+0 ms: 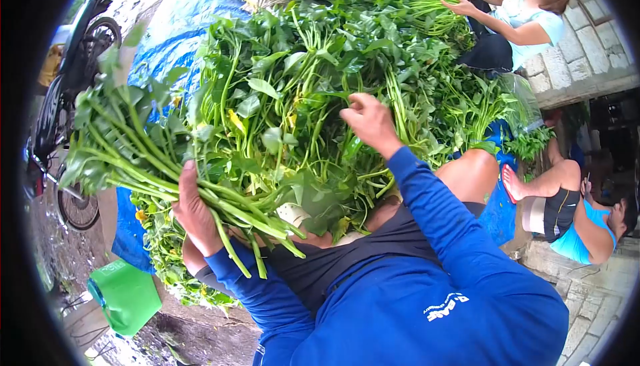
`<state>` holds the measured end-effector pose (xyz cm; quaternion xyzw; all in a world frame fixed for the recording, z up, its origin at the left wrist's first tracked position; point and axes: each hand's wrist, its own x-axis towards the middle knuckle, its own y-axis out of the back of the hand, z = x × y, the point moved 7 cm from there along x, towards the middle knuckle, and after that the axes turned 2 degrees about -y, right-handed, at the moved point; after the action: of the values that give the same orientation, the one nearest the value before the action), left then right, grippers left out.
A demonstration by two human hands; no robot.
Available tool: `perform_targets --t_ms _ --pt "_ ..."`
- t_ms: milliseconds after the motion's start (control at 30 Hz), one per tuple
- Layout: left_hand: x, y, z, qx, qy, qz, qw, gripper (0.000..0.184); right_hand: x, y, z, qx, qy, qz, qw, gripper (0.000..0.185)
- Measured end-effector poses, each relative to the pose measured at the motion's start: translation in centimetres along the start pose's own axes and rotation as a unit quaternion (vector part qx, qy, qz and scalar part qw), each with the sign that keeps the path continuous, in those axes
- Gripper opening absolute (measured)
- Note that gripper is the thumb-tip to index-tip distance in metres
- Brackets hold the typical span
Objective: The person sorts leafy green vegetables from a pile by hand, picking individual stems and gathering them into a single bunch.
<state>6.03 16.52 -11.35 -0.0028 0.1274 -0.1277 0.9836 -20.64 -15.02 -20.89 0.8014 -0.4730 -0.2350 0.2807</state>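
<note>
My left hand (197, 213) is closed around a bunch of long-stemmed leafy greens (143, 156). The cut stem ends point down toward my lap, and the leaves fan out to the upper left. Over the big heap of loose greens (273, 86) in front of me, my right hand (372, 123) has its fingers curled in. A thin green leaf or stem lies by its fingertips; whether they pinch it is hard to make out. Stems in the heap lie in many directions, with a few yellow leaves among them.
Blue tarp (177, 39) lies under the heap. A green plastic container (127, 296) stands lower left, a motorcycle (67, 99) beyond it. One person (527, 26) handles greens at upper right; another person (587, 223) sits at the right. A clear plastic bag (523, 103) lies between them.
</note>
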Motion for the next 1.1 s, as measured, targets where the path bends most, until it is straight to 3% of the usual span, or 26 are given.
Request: perform_targets --t_ms 33,67,100,133,200,233,267,367,500,567,633,733,833,933,1000,1033,1100 --pt "-0.1 0.3 0.2 -0.028 -0.020 0.012 0.999 0.034 0.9 -3.2 0.6 0.045 -0.017 0.003 0.999 0.055" --pt "-0.1 1.0 -0.1 -0.039 0.009 0.022 0.999 0.034 2.0 -5.0 -0.8 -0.021 -0.072 -0.074 0.994 0.067" --pt "0.1 1.5 -0.4 -0.044 0.009 0.024 0.999 0.034 3.9 -7.3 -0.1 -0.031 -0.103 -0.079 0.991 0.081" --pt "0.3 1.9 -0.9 -0.050 0.007 0.026 0.998 0.033 4.7 -8.6 -0.6 -0.031 -0.149 -0.029 0.988 0.102" --pt "0.3 2.7 -1.2 -0.020 0.000 0.039 0.999 0.030 7.5 -12.4 0.7 0.022 -0.221 0.030 0.974 0.121" --pt "0.1 2.6 -1.3 -0.034 0.001 0.039 0.999 0.034 7.9 -13.8 0.7 0.084 -0.312 -0.011 0.946 0.137" --pt "0.1 2.5 -1.3 -0.048 0.003 0.037 0.998 0.039 8.1 -14.3 0.0 0.062 -0.330 -0.018 0.942 0.145" --pt "1.5 3.7 -3.0 -0.131 0.012 0.015 0.991 0.036 8.3 -14.5 -1.8 -0.053 -0.350 -0.005 0.935 0.151" --pt "1.9 4.0 -2.0 -0.178 0.001 0.029 0.984 0.042 10.2 -16.2 2.1 0.149 -0.326 -0.028 0.933 0.152" --pt "1.6 3.8 -1.8 -0.193 0.030 0.022 0.980 0.044 11.5 -17.6 2.4 0.176 -0.346 -0.015 0.922 0.154" --pt "1.3 3.4 -1.6 -0.212 0.045 0.011 0.976 0.054 10.8 -17.6 0.3 0.117 -0.375 0.010 0.920 0.158" --pt "1.7 3.3 -2.2 -0.228 0.051 -0.003 0.972 0.061 9.4 -17.4 -1.3 0.070 -0.357 0.010 0.932 0.141" --pt "1.3 2.6 -2.4 -0.224 0.045 0.005 0.974 0.063 10.4 -15.4 2.5 0.090 -0.299 0.053 0.949 0.117" --pt "0.7 1.7 -2.0 -0.243 0.050 0.010 0.969 0.059 11.3 -13.1 8.5 0.194 -0.259 0.015 0.946 0.097" --pt "0.6 1.7 -2.0 -0.245 0.060 0.017 0.967 0.054 10.5 -11.0 9.7 0.169 -0.238 0.050 0.955 0.085" --pt "0.8 1.9 -2.1 -0.240 0.065 0.021 0.968 0.051 9.2 -10.3 8.1 0.285 -0.234 0.023 0.929 0.074" --pt "1.1 2.2 -2.2 -0.232 0.074 0.030 0.970 0.046 9.6 -10.2 8.3 0.347 -0.241 -0.028 0.906 0.062"
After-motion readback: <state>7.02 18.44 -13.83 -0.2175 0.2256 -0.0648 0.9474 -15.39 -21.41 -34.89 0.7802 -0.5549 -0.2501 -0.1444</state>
